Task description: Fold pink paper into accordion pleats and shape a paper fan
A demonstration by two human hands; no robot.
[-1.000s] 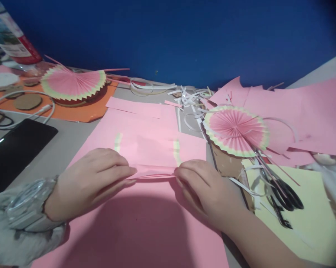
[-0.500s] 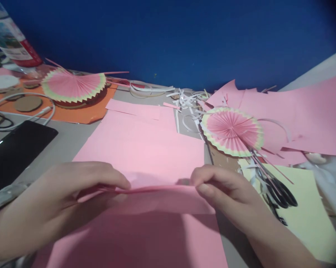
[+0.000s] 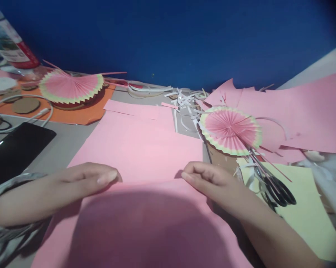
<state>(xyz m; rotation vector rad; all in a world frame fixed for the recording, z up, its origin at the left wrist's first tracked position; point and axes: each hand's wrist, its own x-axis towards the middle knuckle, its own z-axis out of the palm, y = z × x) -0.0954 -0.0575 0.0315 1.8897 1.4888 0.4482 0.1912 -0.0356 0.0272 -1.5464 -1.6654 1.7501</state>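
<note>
On my remote feed I count two hands (image 3: 87,178) (image 3: 212,180), near; two pleated fans (image 3: 73,88) (image 3: 226,123), left and right; one phone (image 3: 23,147) and one bottle (image 3: 10,42), left; one yellow sheet (image 3: 304,197), right.

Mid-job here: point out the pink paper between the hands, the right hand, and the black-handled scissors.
Pink paper (image 3: 152,219): head view, on its shaded near part.
Right hand (image 3: 215,181): head view, mid-hand, near the thumb's base.
Scissors (image 3: 278,190): head view, on the black handles.
</note>
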